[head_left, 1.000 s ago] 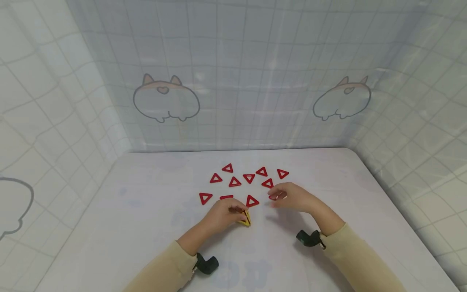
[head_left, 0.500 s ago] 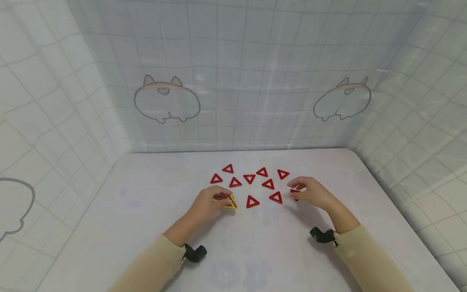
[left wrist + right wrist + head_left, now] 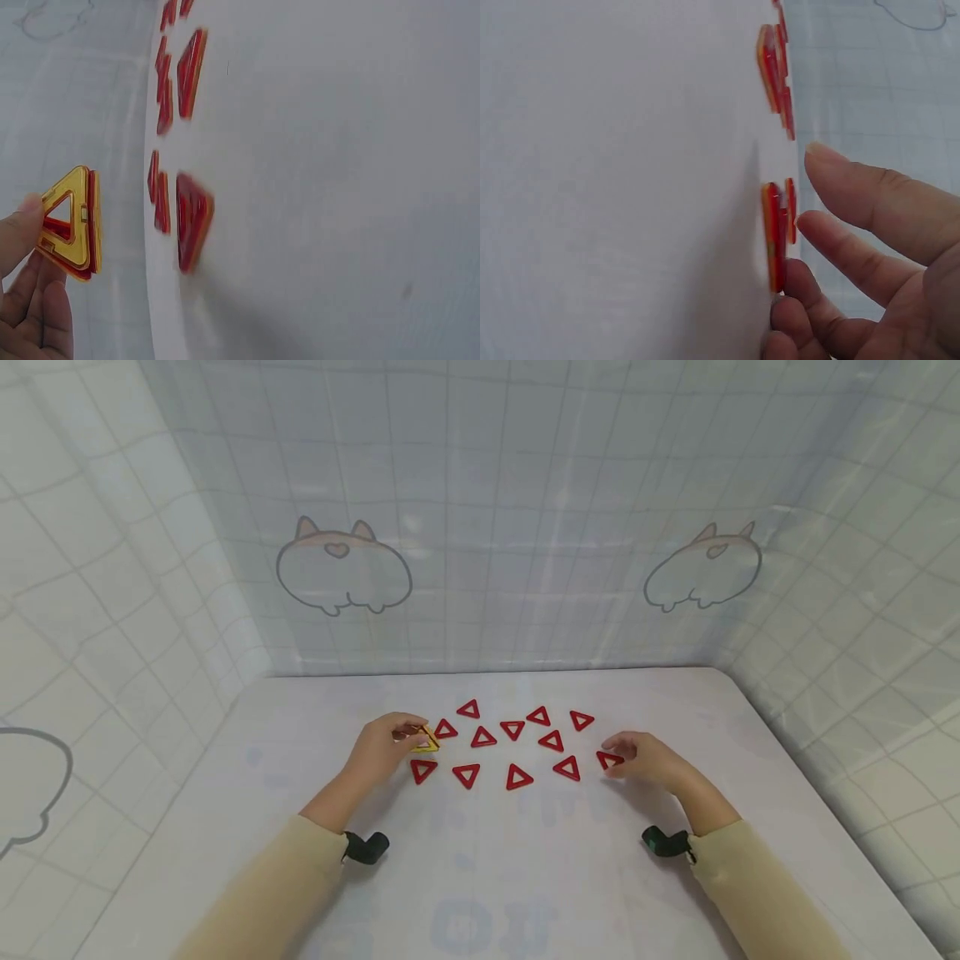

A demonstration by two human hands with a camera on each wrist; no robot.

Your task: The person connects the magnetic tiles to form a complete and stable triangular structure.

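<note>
In the head view my left hand (image 3: pixel 381 747) pinches a small stack of triangular magnetic tiles (image 3: pixel 427 744) at the left end of the scattered pieces. Close up, a yellow-framed tile (image 3: pixel 77 232) faces the left wrist camera with red ones behind it, between thumb and fingers. Just below the stack in the head view lies a red triangle tile (image 3: pixel 423 776). My right hand (image 3: pixel 647 760) is low at the right end, thumb and forefinger (image 3: pixel 847 236) spread apart. Beside its fingertips a red triangle tile (image 3: pixel 773 240) lies on the white table.
Several more red triangle tiles lie apart in loose rows, among them one in the front row (image 3: pixel 518 783) and one at the back right (image 3: pixel 581 726). The white table (image 3: pixel 480 868) meets a grid-patterned curtain (image 3: pixel 517 527) behind, with similar walls at both sides.
My left hand has travelled left and away from me with the stack, uncovering front-row tiles. My right hand has moved right and let go of a red triangle tile at the row's right end.
</note>
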